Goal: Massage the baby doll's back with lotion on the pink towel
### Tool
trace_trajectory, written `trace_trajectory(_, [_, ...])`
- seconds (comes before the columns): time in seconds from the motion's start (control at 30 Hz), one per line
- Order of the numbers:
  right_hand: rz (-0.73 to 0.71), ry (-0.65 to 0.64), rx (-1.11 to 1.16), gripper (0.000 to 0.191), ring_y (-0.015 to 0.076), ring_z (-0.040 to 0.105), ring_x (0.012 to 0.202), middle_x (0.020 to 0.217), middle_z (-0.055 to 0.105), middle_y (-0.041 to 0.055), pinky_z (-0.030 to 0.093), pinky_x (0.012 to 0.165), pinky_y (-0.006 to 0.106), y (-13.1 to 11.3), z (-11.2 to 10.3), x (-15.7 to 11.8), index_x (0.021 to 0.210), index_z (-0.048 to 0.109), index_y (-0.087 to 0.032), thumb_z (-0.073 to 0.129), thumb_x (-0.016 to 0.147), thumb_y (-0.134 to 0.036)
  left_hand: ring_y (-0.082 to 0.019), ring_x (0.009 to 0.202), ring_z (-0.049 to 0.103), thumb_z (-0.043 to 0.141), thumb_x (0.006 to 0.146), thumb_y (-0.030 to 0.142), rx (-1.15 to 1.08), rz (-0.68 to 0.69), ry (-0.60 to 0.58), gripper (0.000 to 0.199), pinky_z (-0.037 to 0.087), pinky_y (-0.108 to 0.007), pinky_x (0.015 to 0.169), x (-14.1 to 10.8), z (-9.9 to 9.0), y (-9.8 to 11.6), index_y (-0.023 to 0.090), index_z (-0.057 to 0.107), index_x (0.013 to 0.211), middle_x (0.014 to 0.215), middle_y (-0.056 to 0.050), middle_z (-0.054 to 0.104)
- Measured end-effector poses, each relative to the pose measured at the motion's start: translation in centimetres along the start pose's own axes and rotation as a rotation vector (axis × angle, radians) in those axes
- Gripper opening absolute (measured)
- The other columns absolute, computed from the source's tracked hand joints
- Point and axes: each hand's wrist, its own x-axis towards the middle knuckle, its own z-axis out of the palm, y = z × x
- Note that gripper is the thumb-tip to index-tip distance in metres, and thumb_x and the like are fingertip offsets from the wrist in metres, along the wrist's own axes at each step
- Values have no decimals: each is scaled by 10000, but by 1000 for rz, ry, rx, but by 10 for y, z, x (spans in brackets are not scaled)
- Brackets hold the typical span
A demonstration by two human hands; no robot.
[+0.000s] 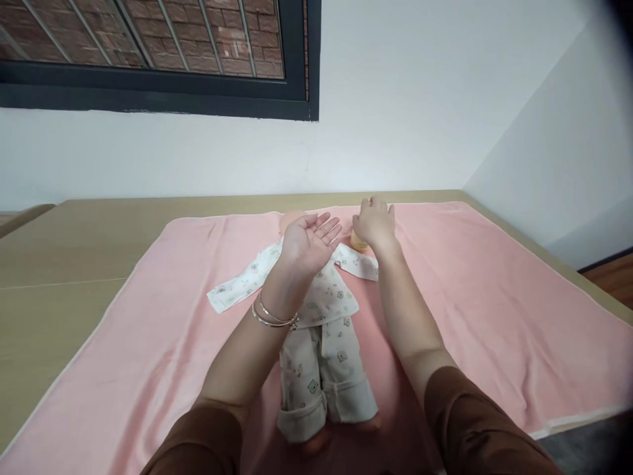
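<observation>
A doll in white printed clothes lies on its back on a pink blanket (pixel 198 343), feet toward me. Its printed top (pixel 329 297) has the sleeves spread out, and the trousers (pixel 346 369) are rolled at the cuffs. My left hand (pixel 309 244) is above the doll's upper body, palm up, fingers stretched out and nothing in it. Behind it, the doll's head (pixel 291 219) is mostly hidden. To the right of the head, my right hand (pixel 374 221) bends over a small yellow container (pixel 359 243). Its fingers close around the container's top, which they mostly cover.
Under the blanket is a light wooden surface (pixel 74 244), running along the wall. A white wall (pixel 395 99) rises behind it, with a dark-framed barred window (pixel 198 92) at upper left. Another wall (pixel 583 152) stands at the right.
</observation>
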Motion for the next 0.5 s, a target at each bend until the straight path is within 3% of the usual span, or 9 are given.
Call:
trace_trajectory(0.1, [-105,-43,215,612,447,288,1607,1622,472,274,223,1280,728,-17,-21,-28,1536,479,-35,346,1100,-443,-281,1551,476,427,1017,384,47,-35,-40,440,272,-500,1363,-44,-7,-1,230,648,1365,1465,-164,663])
trace_trajectory(0.17, [-321,-12,395,659,355,182,1671,1741,332,182,138,1340,687,-34,-39,-58,1645,346,-143,287,1105,-517,-286,1586,427,392,1050,460,27,22,-226,516,310,-517,1349,-80,-11,0,242,583,1478,1529,-121,628])
trace_trajectory(0.23, [-518,-3,511,680,315,154,1684,1778,260,131,142,1355,676,-51,-53,-92,1681,268,-204,231,1102,-560,-287,1595,413,327,1077,521,17,98,-366,582,347,-504,1338,-117,-17,4,225,554,1524,1552,-91,617])
trace_trajectory(0.33, [-661,112,532,770,352,2,1690,1791,212,131,119,1349,722,-70,-61,-140,1703,179,-190,258,1075,-628,-324,1616,368,249,1040,702,46,64,-366,742,387,-524,1317,-159,-27,14,246,541,1548,1533,-69,640])
trace_trajectory(0.4, [-777,176,490,874,389,-61,1680,1775,236,185,112,1350,728,-77,-59,-167,1690,186,-113,323,1042,-683,-321,1627,343,200,1009,787,63,91,-324,829,354,-531,1331,-172,-32,18,258,528,1556,1504,-54,666])
trace_trajectory(0.47, [-935,219,426,891,402,-30,1680,1746,296,221,139,1370,674,-80,-53,-192,1652,271,-57,416,1025,-674,-258,1626,350,111,1031,769,51,252,-313,828,274,-488,1366,-170,-32,17,273,484,1579,1490,-19,679])
trace_trajectory(0.5, [-1022,247,391,822,384,12,1684,1739,333,191,155,1383,630,-82,-50,-203,1634,332,-83,453,1033,-631,-218,1623,355,60,1050,729,42,370,-325,808,237,-457,1376,-164,-31,14,278,438,1604,1517,-3,660])
